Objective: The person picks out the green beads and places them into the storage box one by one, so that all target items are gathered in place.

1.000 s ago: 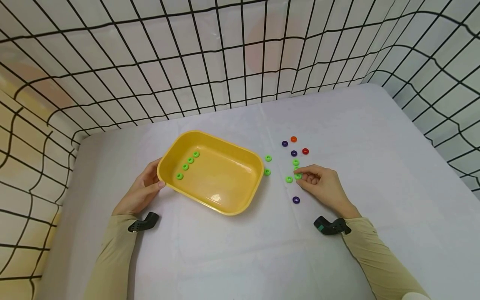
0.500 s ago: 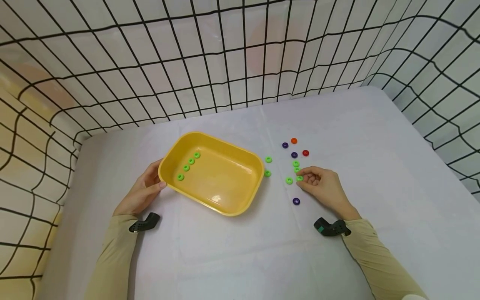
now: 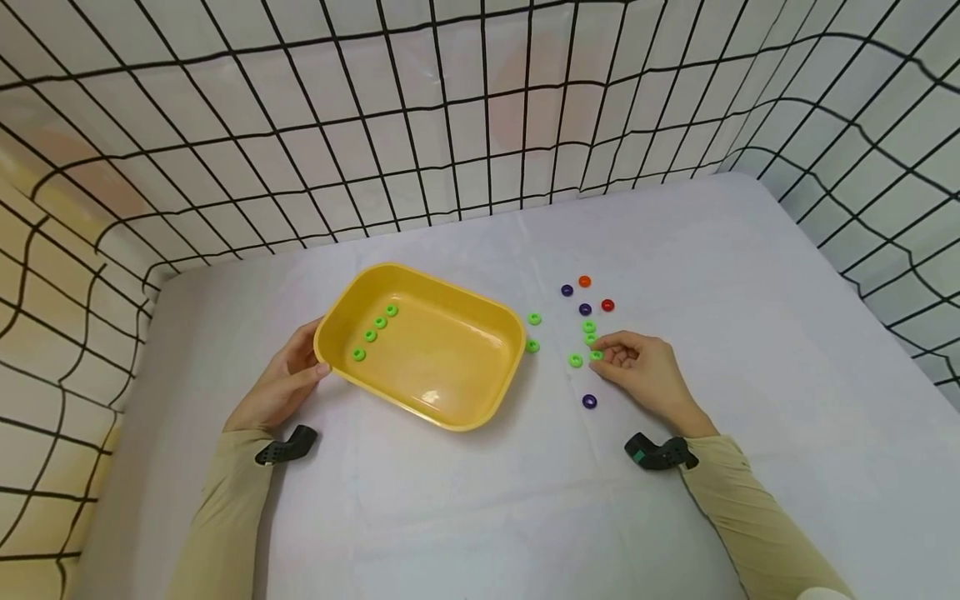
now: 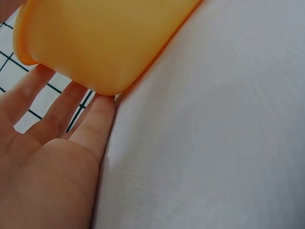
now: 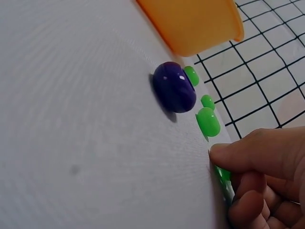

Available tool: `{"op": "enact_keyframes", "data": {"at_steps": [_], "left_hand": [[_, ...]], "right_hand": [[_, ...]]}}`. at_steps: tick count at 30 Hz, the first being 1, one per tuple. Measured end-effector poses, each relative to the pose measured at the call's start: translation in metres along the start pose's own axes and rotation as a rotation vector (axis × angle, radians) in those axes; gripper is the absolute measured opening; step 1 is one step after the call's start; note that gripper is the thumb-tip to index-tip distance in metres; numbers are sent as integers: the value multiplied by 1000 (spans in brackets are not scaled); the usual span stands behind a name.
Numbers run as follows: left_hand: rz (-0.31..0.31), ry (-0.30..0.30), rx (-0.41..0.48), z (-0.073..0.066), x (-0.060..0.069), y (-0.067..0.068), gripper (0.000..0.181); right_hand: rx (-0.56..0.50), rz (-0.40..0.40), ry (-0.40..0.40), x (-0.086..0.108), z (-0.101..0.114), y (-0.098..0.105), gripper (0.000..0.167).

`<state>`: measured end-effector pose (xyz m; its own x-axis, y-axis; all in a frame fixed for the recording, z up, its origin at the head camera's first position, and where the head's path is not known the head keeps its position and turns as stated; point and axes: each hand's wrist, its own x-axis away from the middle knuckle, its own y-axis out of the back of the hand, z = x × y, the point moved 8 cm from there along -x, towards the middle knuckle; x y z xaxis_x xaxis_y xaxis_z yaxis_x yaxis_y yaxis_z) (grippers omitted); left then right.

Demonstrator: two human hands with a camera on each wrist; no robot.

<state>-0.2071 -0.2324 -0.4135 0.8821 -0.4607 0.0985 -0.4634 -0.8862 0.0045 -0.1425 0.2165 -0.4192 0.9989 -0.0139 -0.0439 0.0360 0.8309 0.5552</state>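
The hands are well apart, both busy! The left hand (image 3: 281, 379) grips the left end of the yellow tub (image 3: 442, 358), thumb at the rim, fingers against the outer wall. Over on the right, the right hand (image 3: 647, 373) pinches a green ring (image 3: 596, 356) between thumb and forefinger, low at the white surface (image 3: 465, 517); whether it clears the cloth, I can't tell.

Inside the tub, four green rings (image 3: 370, 336) run in a slanting line near the left end. Outside, two more green rings (image 3: 535, 318) sit just beside the tub's right end. Close to the pinching fingertips: a pair of green rings (image 3: 588, 327) beyond, one green ring (image 3: 576, 360) to the left.

Further back, there's an orange ring (image 3: 584, 282), a red ring (image 3: 607, 305) and two purple rings (image 3: 585, 309), all near one another. On the near side lies a third purple ring (image 5: 174, 88), looming large for the right wrist camera.

Black wristbands (image 3: 287, 446) at both tan cuffs; the right one shows a green patch (image 3: 638, 457), too small to read. Behind it all, a black grid (image 3: 487, 125).
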Motion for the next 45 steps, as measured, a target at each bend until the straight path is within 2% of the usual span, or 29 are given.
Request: {"op": "enact_keyframes", "data": {"at_steps": [15,23,29,35,45], "left_hand": [[-12,16,-18,1,0,1,63],[-16,15,-29,0,-1,2,62],[-20,36,-36,1,-1,1,63],[-22,46,-43,2,-2,2,63],[-19,38,-27,1,-3,2,62]], "right_hand": [[-3,-2,3,-4,0,2,21],[7,16,3,-9,18,6,21],[17,58,75,-27,54,-5,19],[-12,127,215,-51,108,-31,17],[77,345,330,-95,178,-106,18]]}}
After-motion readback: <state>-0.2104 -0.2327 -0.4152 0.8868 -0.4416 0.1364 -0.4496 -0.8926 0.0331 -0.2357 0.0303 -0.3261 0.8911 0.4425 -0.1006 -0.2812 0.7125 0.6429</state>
